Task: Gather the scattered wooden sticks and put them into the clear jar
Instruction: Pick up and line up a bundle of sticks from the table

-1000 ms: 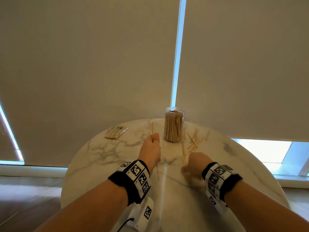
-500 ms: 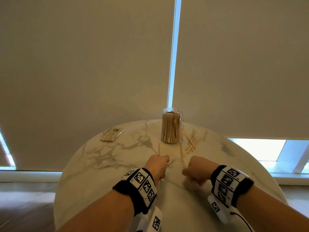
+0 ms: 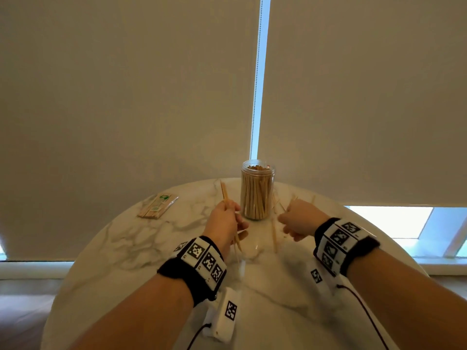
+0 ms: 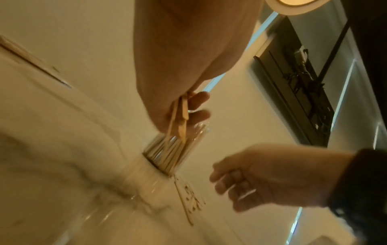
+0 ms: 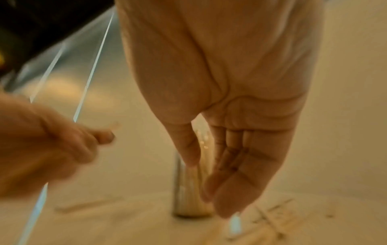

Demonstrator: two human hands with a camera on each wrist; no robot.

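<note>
The clear jar (image 3: 257,190), packed with upright wooden sticks, stands at the far middle of the round marble table (image 3: 131,248). My left hand (image 3: 231,214) is just left of the jar and grips a few sticks (image 4: 181,116), whose ends poke out above and below the fist. My right hand (image 3: 285,219) hovers right of the jar over the scattered sticks (image 5: 272,218). In the right wrist view its fingers (image 5: 236,182) are loosely extended and hold nothing. One loose stick (image 3: 274,236) lies between my hands.
A flat packet of sticks (image 3: 158,205) lies at the table's far left. Beige roller blinds hang right behind the table, with a bright gap behind the jar. The table's edge curves close behind the jar.
Both hands have moved away from me toward the jar. The left hand went back to the jar's left side with its sticks. The right hand moved forward to the scattered sticks.
</note>
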